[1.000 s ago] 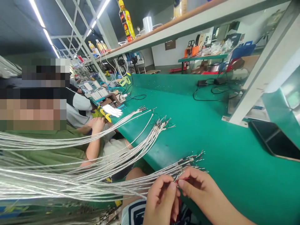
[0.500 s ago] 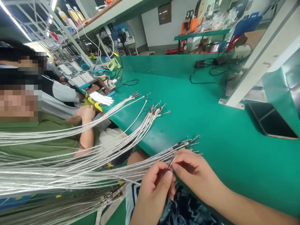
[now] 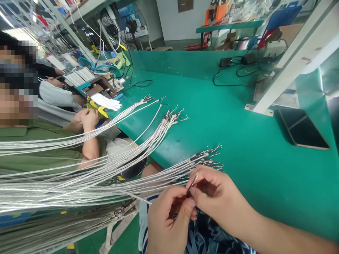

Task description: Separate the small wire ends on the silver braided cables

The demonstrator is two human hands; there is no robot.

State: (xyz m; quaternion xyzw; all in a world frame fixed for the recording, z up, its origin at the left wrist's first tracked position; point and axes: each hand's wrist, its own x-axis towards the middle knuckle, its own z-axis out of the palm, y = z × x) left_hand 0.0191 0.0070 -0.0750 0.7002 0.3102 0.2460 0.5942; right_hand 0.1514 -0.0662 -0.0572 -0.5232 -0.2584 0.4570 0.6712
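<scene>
Near the table's front edge, my left hand (image 3: 172,213) is closed around the end of a white cable (image 3: 137,197) that runs in from the left. Thin stripped wires (image 3: 194,180), dark and red with bare tips, stick up between my two hands. My right hand (image 3: 212,188) pinches these wires with thumb and forefinger, its fingertips close against those of my left hand. Behind my hands lies a bundle of white cables (image 3: 180,171) with split wire ends. Another bundle (image 3: 156,141) fans out farther back, its frayed ends resting on the green tabletop (image 3: 238,148).
On the right lies a black phone (image 3: 303,128) beside a white metal post (image 3: 288,60). A black power adapter (image 3: 226,62) with cords sits at the back. At left, a person in a green shirt (image 3: 53,144) sits behind the cables. White gloves (image 3: 106,101) lie near that person.
My right fingers have shifted slightly left and down along the wires, and the wire tips now point up more steeply. The whole view has moved a little, so the scene sits higher and farther left.
</scene>
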